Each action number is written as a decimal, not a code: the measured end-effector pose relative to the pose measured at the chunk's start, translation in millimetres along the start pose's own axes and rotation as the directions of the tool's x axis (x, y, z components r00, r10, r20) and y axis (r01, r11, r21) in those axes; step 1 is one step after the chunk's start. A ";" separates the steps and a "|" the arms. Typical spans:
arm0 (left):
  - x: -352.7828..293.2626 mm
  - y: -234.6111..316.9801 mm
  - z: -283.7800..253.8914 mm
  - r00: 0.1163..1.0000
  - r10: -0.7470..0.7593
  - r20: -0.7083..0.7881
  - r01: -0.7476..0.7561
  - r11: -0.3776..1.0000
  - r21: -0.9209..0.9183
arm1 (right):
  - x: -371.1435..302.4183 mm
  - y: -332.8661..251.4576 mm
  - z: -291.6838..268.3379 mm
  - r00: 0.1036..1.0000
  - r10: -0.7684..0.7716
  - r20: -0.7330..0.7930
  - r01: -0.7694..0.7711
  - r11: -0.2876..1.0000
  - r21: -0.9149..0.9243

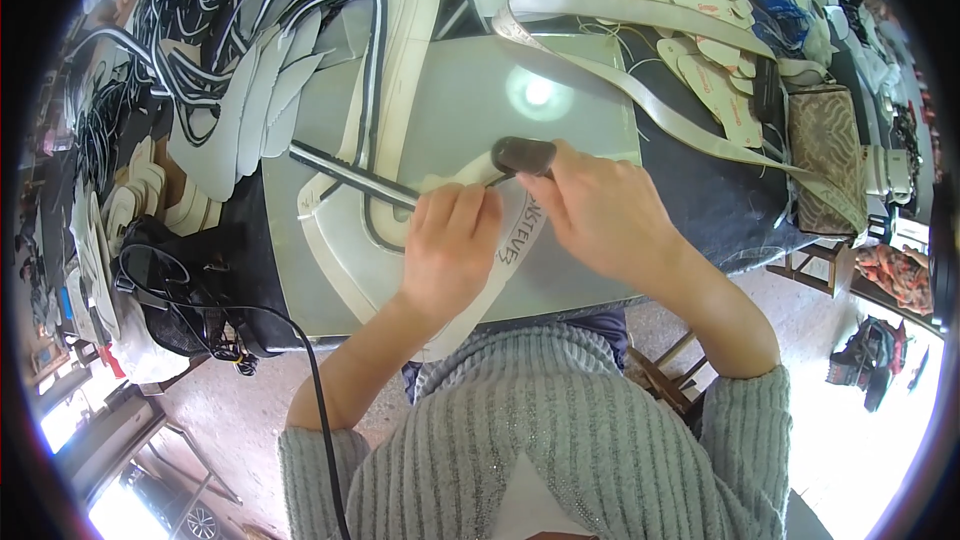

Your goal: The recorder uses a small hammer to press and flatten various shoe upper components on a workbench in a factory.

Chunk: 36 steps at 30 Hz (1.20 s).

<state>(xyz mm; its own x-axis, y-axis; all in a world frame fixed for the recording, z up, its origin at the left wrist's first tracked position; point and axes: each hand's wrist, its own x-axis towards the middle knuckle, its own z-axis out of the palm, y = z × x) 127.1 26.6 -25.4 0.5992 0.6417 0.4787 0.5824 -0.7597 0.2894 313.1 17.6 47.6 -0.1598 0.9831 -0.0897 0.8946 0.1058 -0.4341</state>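
My left hand [450, 245] is closed, its fingers curled over the end of a black-and-white striped strip [345, 175] and pressing on a curved cream panel. My right hand [610, 205] is closed around a tool with a dark brown rounded end [523, 155]; a thin part of it points toward my left fingertips, and its kind is hard to make out. The cream panel [330, 255] bends under both hands, with handwriting on its right arm. The same striped trim runs along a long upright cream panel [408, 10]. Both hands are close together but apart.
A translucent work mat [450, 80] lies on the dark table [690, 190]. Striped trim [200, 0] piles at the far left beside pale cut pieces [265, 100]. A satin ribbon [640, 90] crosses the right side near a patterned pouch [825, 145]. A black cable [315, 370] hangs at the left.
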 end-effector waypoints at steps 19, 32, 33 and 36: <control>-4.2 -2.3 -8.4 0.983 -0.185 0.014 0.185 0.967 -0.175 | 0.9 10.0 11.2 0.990 0.068 0.125 -0.066 0.998 -0.024; -11.3 0.7 -4.4 0.998 0.045 -0.034 -0.044 0.998 0.041 | 6.1 2.9 13.2 0.997 -0.082 0.014 0.082 0.996 0.024; -10.6 1.3 -5.1 0.998 0.049 -0.034 -0.048 0.998 0.039 | 6.3 3.0 16.9 0.989 -0.137 -0.052 0.140 0.989 0.055; -8.9 1.2 -8.0 0.999 0.033 -0.019 -0.033 0.999 0.019 | 6.1 0.3 13.9 0.972 0.034 0.233 -0.037 0.999 0.005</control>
<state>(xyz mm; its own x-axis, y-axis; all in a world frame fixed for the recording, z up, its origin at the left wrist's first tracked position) 118.0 19.1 -22.7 0.6074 0.6143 0.5037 0.5727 -0.7780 0.2582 306.6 21.6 34.4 -0.2218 0.9242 -0.3110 0.8977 0.0690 -0.4352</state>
